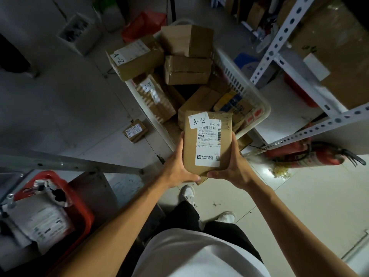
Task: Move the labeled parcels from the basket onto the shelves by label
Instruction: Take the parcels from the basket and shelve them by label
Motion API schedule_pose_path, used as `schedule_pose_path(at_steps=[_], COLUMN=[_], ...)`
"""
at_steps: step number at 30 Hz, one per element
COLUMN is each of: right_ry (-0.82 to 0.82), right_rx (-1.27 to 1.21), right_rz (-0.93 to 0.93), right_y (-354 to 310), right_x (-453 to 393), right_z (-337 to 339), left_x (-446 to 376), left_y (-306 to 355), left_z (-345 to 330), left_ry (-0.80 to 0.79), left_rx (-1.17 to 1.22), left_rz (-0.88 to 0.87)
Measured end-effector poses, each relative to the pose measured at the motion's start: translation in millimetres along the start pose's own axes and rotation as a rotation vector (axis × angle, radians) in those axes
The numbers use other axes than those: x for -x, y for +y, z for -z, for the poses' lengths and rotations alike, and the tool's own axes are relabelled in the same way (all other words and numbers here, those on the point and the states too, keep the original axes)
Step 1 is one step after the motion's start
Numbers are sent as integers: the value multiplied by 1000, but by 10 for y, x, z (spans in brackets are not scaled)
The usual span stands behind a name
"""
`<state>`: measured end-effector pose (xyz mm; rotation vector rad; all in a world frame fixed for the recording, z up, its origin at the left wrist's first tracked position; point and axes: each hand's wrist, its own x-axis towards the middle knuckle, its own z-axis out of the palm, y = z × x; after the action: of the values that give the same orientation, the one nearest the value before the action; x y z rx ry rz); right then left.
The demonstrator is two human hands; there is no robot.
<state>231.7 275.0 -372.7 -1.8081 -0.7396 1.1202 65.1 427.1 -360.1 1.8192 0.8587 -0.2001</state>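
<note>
I hold a flat brown parcel marked "A-2" with a white shipping label, lifted over the near end of the white basket. My left hand grips its left edge and lower corner. My right hand grips its right edge and bottom, thumb across the lower face. The basket holds several cardboard parcels; two of them, a box at the far left and a taped one below it, show "A-2" tags. A white metal shelf frame stands at the right.
A small parcel lies on the floor left of the basket. A red bin with grey mail bags sits at the lower left under a grey shelf rail. A red fire extinguisher lies on the floor at right. A big box fills the right shelf.
</note>
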Motion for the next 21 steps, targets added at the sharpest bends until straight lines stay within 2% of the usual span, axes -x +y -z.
schedule_pose_path(at_steps=[5,9,14,21], right_ry=[40,137,329,697], right_rx=[-44,-98,-91,-180], right_rz=[48,27,10,-3], right_y=[-4,86,437,950], right_x=[339,888,1765,3149], right_z=[275,606,1041,1616], left_x=[109,226,343,513], left_y=[360,698,1209,2070], left_z=[-182,-608,-1379,-2649], left_ry=[-12,-62,-240,-499], left_rx=[-38,-63,-117,-233], left_rz=[-76,-135,-242,-432])
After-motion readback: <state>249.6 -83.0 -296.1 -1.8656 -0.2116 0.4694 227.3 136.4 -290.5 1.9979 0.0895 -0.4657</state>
